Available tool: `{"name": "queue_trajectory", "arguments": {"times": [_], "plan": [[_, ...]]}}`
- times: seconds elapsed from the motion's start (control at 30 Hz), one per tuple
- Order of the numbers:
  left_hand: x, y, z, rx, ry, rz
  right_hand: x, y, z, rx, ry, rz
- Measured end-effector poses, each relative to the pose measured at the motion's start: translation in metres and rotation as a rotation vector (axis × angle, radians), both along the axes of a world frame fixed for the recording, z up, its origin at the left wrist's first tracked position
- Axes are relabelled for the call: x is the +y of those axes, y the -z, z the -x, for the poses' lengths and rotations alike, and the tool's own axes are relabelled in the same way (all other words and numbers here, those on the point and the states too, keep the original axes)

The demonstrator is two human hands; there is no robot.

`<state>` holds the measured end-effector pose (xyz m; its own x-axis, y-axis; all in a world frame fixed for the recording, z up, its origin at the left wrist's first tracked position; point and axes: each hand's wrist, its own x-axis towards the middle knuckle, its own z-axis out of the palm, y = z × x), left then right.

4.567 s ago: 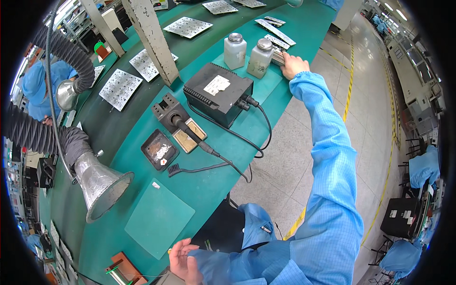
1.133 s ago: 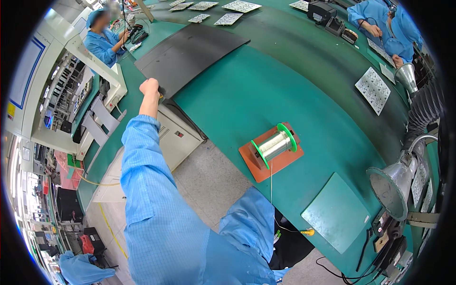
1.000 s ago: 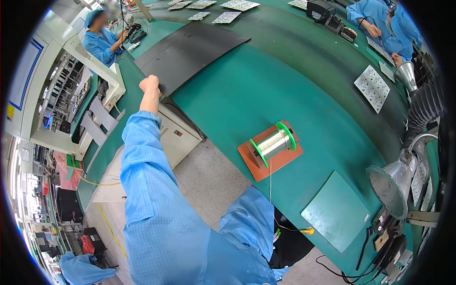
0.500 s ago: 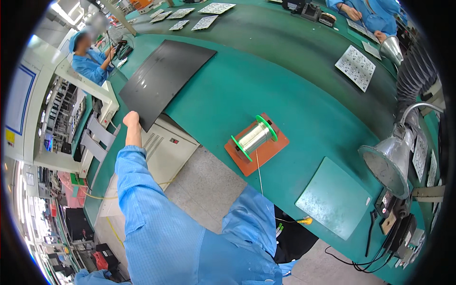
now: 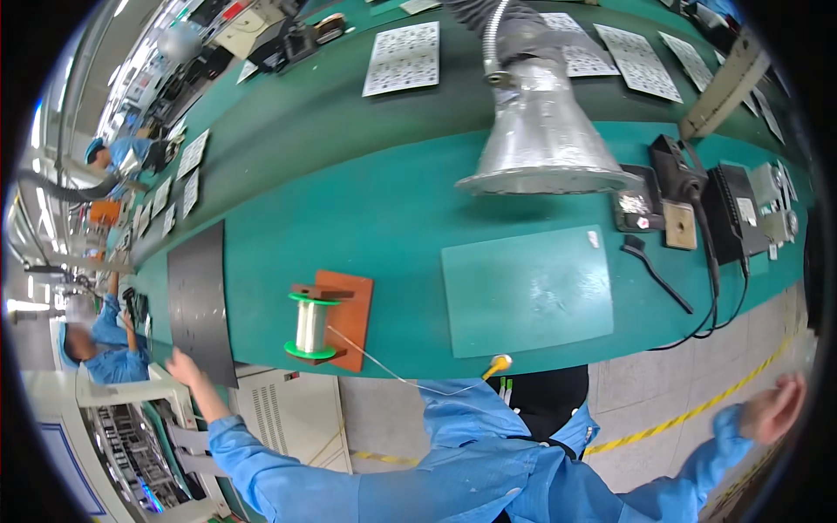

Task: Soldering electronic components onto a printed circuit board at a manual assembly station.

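At the left end of the green bench my left hand (image 5: 184,370) is closed at the near corner of a large black sheet (image 5: 199,296), its fingertips against the edge. Out to the far right, away from the bench, my right hand (image 5: 772,411) is raised with loosely curved fingers and nothing visible in them. A spool of silvery wire (image 5: 312,327) with green flanges rests in a holder on a reddish-brown base (image 5: 352,324). From it a thin strand runs towards a yellow clip (image 5: 498,365) at the front edge. Right of the spool lies a pale green mat (image 5: 528,292).
A metal extraction hood (image 5: 547,131) hangs over the bench. At right stand a black soldering unit (image 5: 737,213), a black brush (image 5: 656,272) and cables. Circuit panels (image 5: 403,58) lie along the far belt. A white machine (image 5: 131,392) and a co-worker (image 5: 100,349) are at left.
The view has swung to the right. My right hand has come into sight at the far right. My left hand stays at the black sheet's corner, and the spool stays on its base.
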<state>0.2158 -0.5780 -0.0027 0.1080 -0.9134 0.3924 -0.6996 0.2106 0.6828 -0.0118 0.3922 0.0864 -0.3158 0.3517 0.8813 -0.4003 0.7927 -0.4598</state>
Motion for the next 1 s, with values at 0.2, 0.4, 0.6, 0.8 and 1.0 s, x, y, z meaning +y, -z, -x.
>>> {"name": "queue_trajectory", "arguments": {"times": [0.2, 0.4, 0.6, 0.8, 1.0], "plan": [[0.185, -0.130, 0.266, -0.363, 0.941, 0.347, -0.193, 0.065, 0.025, -0.542, -0.765, -0.252], [0.319, -0.068, 0.487, -0.828, 1.051, 0.271, -0.228, 0.099, 0.036, -0.547, -0.796, -0.285], [0.306, 0.005, 0.568, -0.813, 0.918, 0.054, -0.233, 0.103, 0.044, -0.524, -0.776, -0.215], [0.295, 0.021, 0.591, -0.771, 0.946, -0.219, -0.228, 0.097, 0.050, -0.556, -0.803, -0.225], [0.353, -0.021, 0.563, -0.878, 0.925, -0.201, -0.228, 0.097, 0.048, -0.535, -0.746, -0.237]]}}
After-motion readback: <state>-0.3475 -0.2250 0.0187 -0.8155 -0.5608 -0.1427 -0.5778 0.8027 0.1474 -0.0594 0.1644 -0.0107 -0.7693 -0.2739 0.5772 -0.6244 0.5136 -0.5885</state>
